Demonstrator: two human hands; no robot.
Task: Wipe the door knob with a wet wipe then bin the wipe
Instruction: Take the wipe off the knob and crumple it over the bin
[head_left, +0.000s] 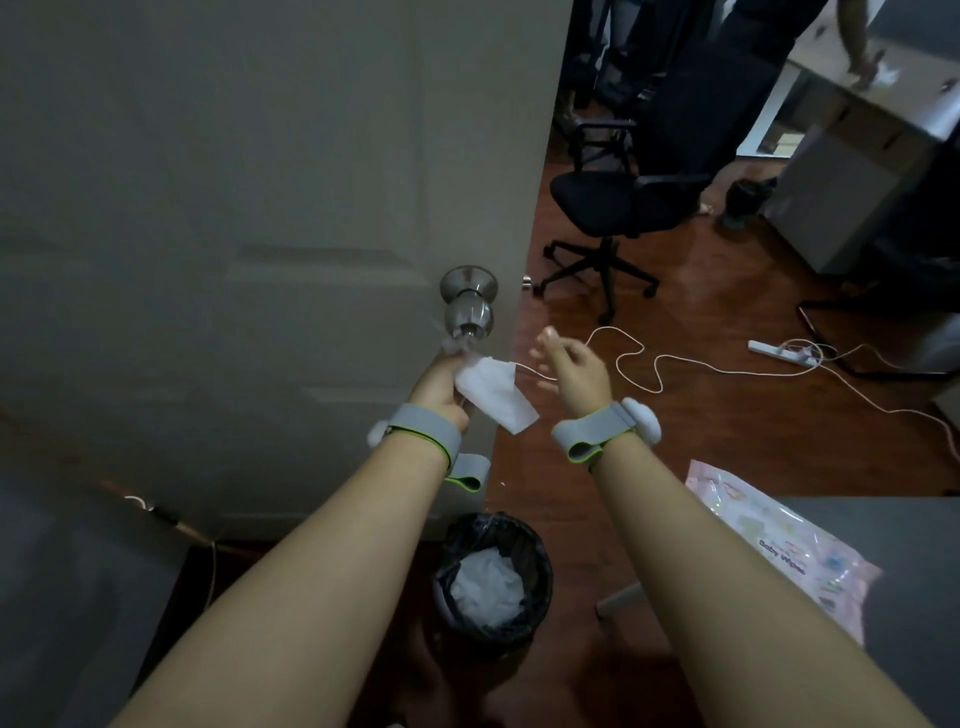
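Note:
A round steel door knob (467, 306) sticks out of the pale door (234, 182) near its open edge. Just below the knob, my left hand (441, 387) grips a white wet wipe (496, 397), whose upper end reaches up against the underside of the knob. The loose end of the wipe hangs to the right. My right hand (571, 366) hovers to the right of the wipe, fingers spread and empty. On the floor below stands a small bin (493, 571) with a black liner, holding crumpled white wipes.
A pink pack of baby wipes (774, 540) lies on a grey surface at lower right. A black office chair (618, 208), white cables and a power strip (779, 353) sit on the wooden floor beyond the door. Another person stands at a desk at top right.

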